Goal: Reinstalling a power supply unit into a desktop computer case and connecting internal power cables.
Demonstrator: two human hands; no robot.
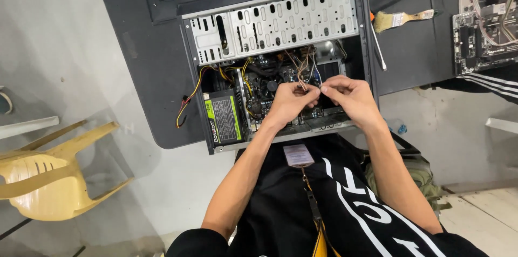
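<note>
Black steel desktop computer case (280,14) lies on its side on the dark grey table (135,46), side panel off, open face up, long axis running away from the person, front toward the far edge as far as I can tell. Inside: perforated silver drive cage (291,19), black power supply box with green label (222,119), dark motherboard (264,95), all seated. Judged: internals mounted, cabling not finished. Thin multicoloured front-panel wires (303,65) run down from the cage toward the hands, long axis roughly near-far, loose ends toward the person. Left hand (291,100) pinches the wire ends; right hand (348,95) is closed in a pinch on the same bundle, fingertips nearly touching.
</note>
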